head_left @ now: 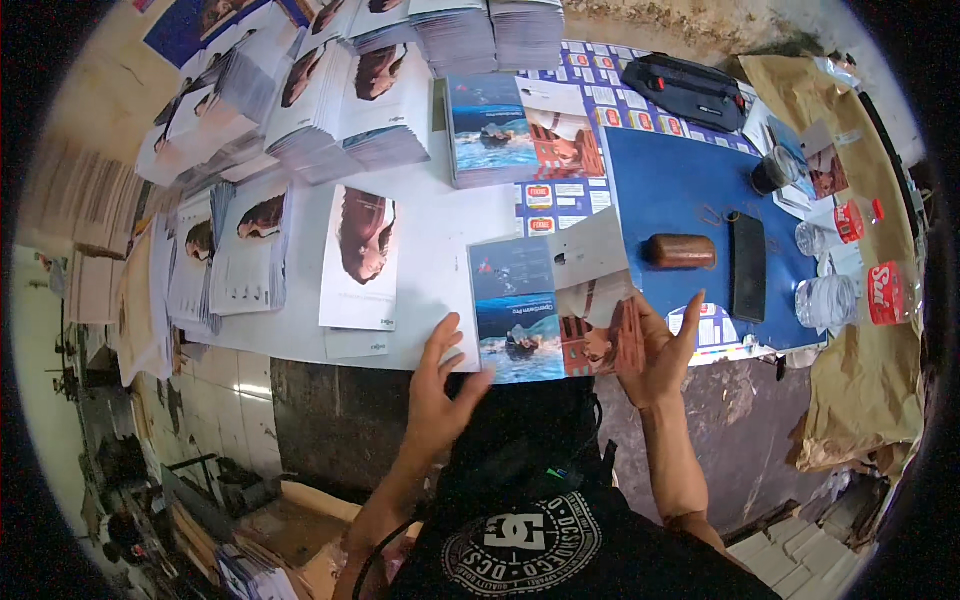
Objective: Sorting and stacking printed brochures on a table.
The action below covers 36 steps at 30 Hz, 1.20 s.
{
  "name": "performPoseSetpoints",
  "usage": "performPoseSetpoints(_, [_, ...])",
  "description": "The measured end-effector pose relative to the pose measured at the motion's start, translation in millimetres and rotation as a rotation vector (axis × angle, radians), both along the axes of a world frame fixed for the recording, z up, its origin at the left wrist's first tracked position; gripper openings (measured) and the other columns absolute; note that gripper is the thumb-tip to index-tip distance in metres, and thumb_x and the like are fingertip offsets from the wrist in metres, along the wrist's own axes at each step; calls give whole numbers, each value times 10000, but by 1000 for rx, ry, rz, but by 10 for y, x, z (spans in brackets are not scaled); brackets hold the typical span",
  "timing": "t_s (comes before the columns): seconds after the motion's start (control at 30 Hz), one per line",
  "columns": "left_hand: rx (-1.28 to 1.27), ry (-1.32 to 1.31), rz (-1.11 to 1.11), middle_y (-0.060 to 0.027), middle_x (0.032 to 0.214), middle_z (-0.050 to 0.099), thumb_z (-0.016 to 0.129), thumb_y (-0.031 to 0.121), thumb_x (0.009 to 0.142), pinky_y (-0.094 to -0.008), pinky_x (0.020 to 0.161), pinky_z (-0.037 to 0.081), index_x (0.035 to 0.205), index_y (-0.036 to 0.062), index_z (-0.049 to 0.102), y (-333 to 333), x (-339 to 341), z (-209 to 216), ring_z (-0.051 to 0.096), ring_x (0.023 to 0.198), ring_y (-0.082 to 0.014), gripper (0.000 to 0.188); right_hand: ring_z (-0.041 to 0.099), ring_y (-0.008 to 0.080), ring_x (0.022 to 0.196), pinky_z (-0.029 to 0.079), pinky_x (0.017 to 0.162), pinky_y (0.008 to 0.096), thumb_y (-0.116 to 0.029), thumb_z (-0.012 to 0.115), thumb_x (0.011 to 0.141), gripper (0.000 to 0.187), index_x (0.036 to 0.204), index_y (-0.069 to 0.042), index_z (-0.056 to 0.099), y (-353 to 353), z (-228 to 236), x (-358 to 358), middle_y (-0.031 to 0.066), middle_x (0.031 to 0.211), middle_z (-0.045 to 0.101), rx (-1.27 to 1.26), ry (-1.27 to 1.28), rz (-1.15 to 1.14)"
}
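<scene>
A printed folded leaflet [516, 312] lies opened out at the table's front edge, with a blue swimmer picture on its left panel and a brown-red photo on its right. My right hand [655, 352] holds the right panel, which is raised and bent; some fingers are hidden by the paper and the thumb stands apart from it. At the lower left corner, my left hand [440, 382] has its fingers apart, the thumb at the leaflet's edge. Left of it lies a white leaflet [360, 260] with a portrait, on another sheet. A stack of similar blue leaflets [490, 130] stands behind.
Tall piles of white portrait leaflets [375, 100] fill the back left. On the blue board [650, 180] at right lie a brown rounded block [680, 251], a black bar [747, 267] and rubber bands. Plastic bottles [828, 300], a dark cup [775, 172] and a black case [685, 90] are beyond.
</scene>
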<state>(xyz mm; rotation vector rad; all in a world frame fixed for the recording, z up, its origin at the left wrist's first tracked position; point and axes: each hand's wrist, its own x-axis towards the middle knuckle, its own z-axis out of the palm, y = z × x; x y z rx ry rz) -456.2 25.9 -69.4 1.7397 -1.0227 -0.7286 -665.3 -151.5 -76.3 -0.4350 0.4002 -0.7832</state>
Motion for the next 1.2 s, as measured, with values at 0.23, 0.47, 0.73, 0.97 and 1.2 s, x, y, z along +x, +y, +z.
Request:
performPoseSetpoints(0.23, [-4, 750, 147, -250, 1578, 425, 538, 131, 1066, -434, 1214, 342, 1573, -31, 314, -326, 59, -58, 448, 1444, -322, 578, 380, 447, 1481, 319, 1210, 473, -267, 593, 1033, 553, 1532, -56, 481, 29, -19, 441, 291, 1598, 385, -1348, 1092, 71])
performPoseSetpoints(0.47, [-26, 858, 180, -245, 1567, 446, 474, 172, 1084, -464, 1227, 334, 1554, -43, 348, -418, 30, -46, 449, 1447, -328, 532, 311, 471, 1504, 310, 1212, 536, -349, 630, 998, 605, 1529, -99, 482, 146, -271, 640, 270, 1625, 337, -1748, 1364, 55])
performPoseSetpoints(0.73, [-20, 848, 193, -245, 1567, 449, 462, 173, 1086, -463, 1223, 347, 1546, -42, 365, -421, 19, -41, 454, 1447, -324, 517, 294, 454, 1519, 308, 1219, 523, -373, 634, 991, 637, 1543, -100, 468, 167, -285, 676, 230, 1641, 336, -1823, 1401, 114])
performPoseSetpoints(0.97, [-45, 837, 174, -242, 1568, 449, 466, 170, 1083, -454, 1216, 354, 1544, -43, 370, -423, 16, -59, 456, 1446, -320, 517, 294, 448, 1521, 307, 1219, 532, -389, 631, 996, 631, 1546, -122, 472, 147, -265, 646, 217, 1645, 337, -1824, 1378, 133])
performPoseSetpoints(1.2, [-36, 792, 165, -242, 1562, 455, 489, 155, 1069, -448, 1211, 357, 1543, -48, 370, -426, -5, -73, 454, 1447, -311, 529, 295, 449, 1521, 310, 1214, 546, -388, 627, 999, 615, 1533, -118, 485, 163, -272, 643, 214, 1645, 339, -1825, 1379, 114])
